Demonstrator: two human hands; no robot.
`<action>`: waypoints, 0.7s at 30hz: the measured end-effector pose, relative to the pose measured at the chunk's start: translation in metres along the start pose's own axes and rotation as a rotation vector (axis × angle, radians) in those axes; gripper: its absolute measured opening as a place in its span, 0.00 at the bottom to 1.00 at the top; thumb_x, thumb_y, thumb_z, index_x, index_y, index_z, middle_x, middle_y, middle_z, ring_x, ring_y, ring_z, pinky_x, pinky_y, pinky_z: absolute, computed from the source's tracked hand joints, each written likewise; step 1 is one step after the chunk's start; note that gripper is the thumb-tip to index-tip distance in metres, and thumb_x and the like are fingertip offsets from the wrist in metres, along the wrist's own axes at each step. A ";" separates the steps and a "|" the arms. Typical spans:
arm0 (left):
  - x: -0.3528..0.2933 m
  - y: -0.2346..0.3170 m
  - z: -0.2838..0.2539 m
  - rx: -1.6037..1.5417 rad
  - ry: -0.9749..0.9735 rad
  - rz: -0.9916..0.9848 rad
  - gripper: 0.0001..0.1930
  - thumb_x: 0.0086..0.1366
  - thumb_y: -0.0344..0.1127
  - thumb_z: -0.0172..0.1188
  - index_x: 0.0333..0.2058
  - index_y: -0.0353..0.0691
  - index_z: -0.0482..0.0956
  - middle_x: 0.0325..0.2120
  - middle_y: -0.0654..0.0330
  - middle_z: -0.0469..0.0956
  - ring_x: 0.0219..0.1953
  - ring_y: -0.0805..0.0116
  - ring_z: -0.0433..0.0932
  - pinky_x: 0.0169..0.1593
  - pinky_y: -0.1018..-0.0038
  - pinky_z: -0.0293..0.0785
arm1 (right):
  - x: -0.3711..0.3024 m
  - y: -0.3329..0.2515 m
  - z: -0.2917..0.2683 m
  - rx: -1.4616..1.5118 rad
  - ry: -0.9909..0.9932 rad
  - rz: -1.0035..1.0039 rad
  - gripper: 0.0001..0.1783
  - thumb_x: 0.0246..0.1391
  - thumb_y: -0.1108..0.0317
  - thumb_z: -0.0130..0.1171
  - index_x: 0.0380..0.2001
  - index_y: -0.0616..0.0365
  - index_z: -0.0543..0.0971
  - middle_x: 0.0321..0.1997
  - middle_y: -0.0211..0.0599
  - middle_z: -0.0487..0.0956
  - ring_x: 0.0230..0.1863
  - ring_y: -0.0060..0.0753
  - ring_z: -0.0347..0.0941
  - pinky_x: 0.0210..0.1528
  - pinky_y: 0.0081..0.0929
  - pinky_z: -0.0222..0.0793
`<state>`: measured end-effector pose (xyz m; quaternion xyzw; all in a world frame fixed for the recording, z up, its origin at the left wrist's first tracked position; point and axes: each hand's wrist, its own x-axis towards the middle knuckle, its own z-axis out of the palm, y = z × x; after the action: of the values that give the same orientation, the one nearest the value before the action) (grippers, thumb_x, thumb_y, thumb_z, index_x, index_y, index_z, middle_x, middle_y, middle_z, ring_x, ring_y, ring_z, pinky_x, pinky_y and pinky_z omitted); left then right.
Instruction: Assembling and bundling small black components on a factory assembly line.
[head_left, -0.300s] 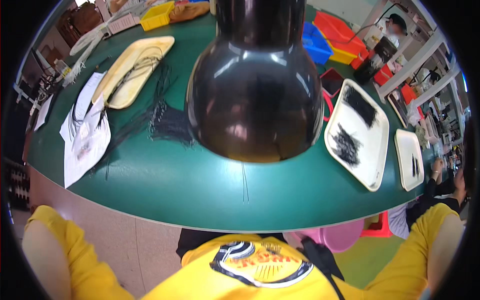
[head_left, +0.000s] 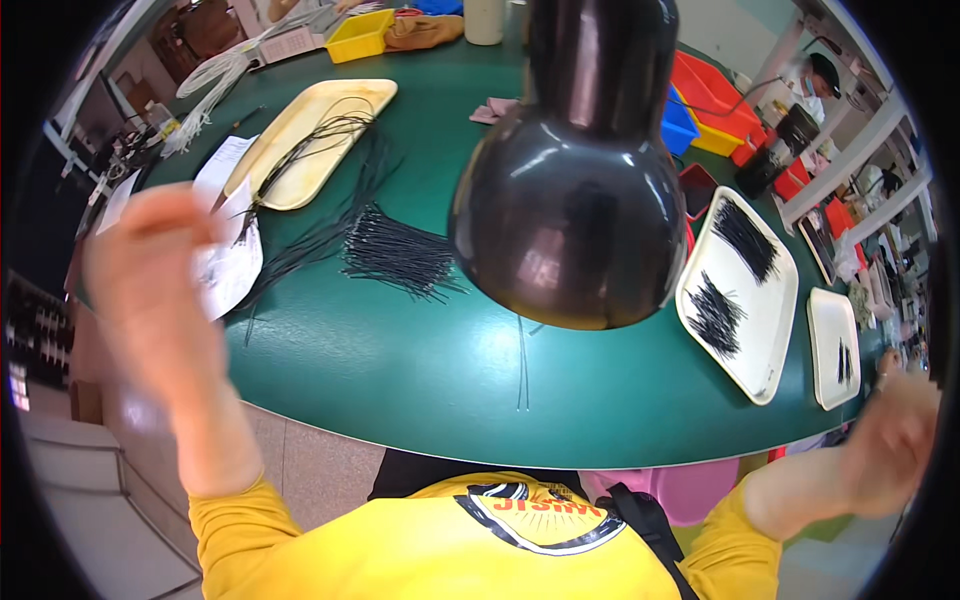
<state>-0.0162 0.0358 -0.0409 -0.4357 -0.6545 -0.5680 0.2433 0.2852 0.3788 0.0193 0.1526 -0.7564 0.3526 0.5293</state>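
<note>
My left hand (head_left: 155,300) is raised over the left end of the green table, in front of white papers (head_left: 232,270). It is smeared by motion, and its fingers cannot be made out. Out at the right rim, past the table edge, my right hand (head_left: 890,440) is up, with its fingers blurred and partly cut off. A bundle of short black wires (head_left: 400,252) lies left of the lamp. Two thin dark wires (head_left: 523,375) stick out below the black lamp shade (head_left: 570,220), which hides whatever is under it.
Left, a long cream tray (head_left: 345,95) holds looped black wires. Right, a white tray (head_left: 745,365) carries two piles of short black pieces, beside a smaller tray (head_left: 825,390). Bins, yellow (head_left: 360,38), blue (head_left: 677,125) and red (head_left: 710,95), stand far back. A person (head_left: 812,85) is behind.
Both my hands have come up into view, the left over the table's left end, the right at the right rim. The view has shifted, so the lamp and trays appear farther right.
</note>
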 end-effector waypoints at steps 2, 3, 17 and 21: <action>-0.015 -0.017 0.036 0.182 -0.337 -0.097 0.08 0.51 0.24 0.58 0.32 0.35 0.74 0.33 0.57 0.76 0.35 0.67 0.75 0.40 0.74 0.70 | -0.027 0.034 0.017 -0.080 -0.093 0.416 0.10 0.52 0.69 0.46 0.34 0.64 0.72 0.29 0.33 0.71 0.26 0.22 0.67 0.29 0.15 0.62; -0.025 -0.023 0.040 0.333 -0.490 -0.030 0.09 0.50 0.26 0.60 0.33 0.36 0.75 0.33 0.56 0.76 0.36 0.64 0.75 0.41 0.73 0.70 | -0.041 0.058 0.037 -0.054 -0.211 0.606 0.09 0.50 0.71 0.50 0.34 0.64 0.73 0.28 0.33 0.72 0.26 0.21 0.67 0.27 0.16 0.63; -0.079 -0.015 0.118 0.476 -0.748 0.083 0.19 0.50 0.49 0.59 0.26 0.36 0.75 0.23 0.55 0.74 0.28 0.60 0.74 0.33 0.69 0.72 | -0.088 0.166 0.142 -0.578 -0.717 0.415 0.08 0.42 0.65 0.56 0.25 0.58 0.73 0.27 0.39 0.74 0.30 0.41 0.72 0.35 0.33 0.69; -0.083 0.000 0.155 0.506 -0.860 0.019 0.29 0.48 0.57 0.59 0.38 0.35 0.72 0.25 0.53 0.74 0.30 0.57 0.75 0.36 0.68 0.72 | -0.080 0.189 0.148 -0.492 -0.801 0.278 0.09 0.38 0.70 0.56 0.27 0.58 0.73 0.31 0.39 0.73 0.35 0.40 0.71 0.38 0.33 0.68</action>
<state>0.0527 0.1594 -0.1447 -0.5636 -0.8089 -0.1582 0.0545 0.1000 0.3982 -0.1522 0.0441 -0.9747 0.1444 0.1651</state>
